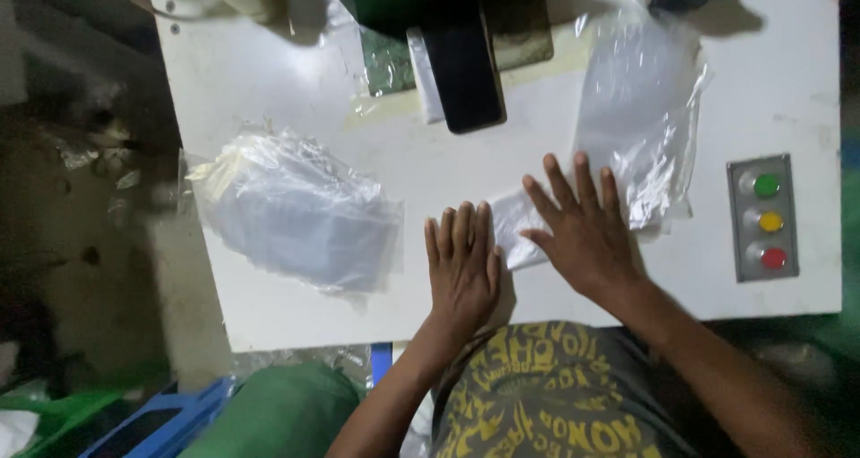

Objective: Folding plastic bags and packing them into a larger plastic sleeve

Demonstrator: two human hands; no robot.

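Both of my hands lie flat on a white worktable [287, 82]. My left hand [462, 265] rests palm down with fingers together, just left of a small clear plastic bag [515, 229]. My right hand [580, 229] presses on that bag with its fingers spread. A stack of larger clear plastic bags [636, 108] lies beyond my right hand, reaching toward the table's back. Neither hand grips anything.
A bundle of clear bags wrapped in plastic [296, 211] sits at the table's left. A dark machine head [461, 59] stands at the back centre. A grey panel with green, yellow and red buttons [763, 218] is at the right. Blue and green crates [179, 418] are below left.
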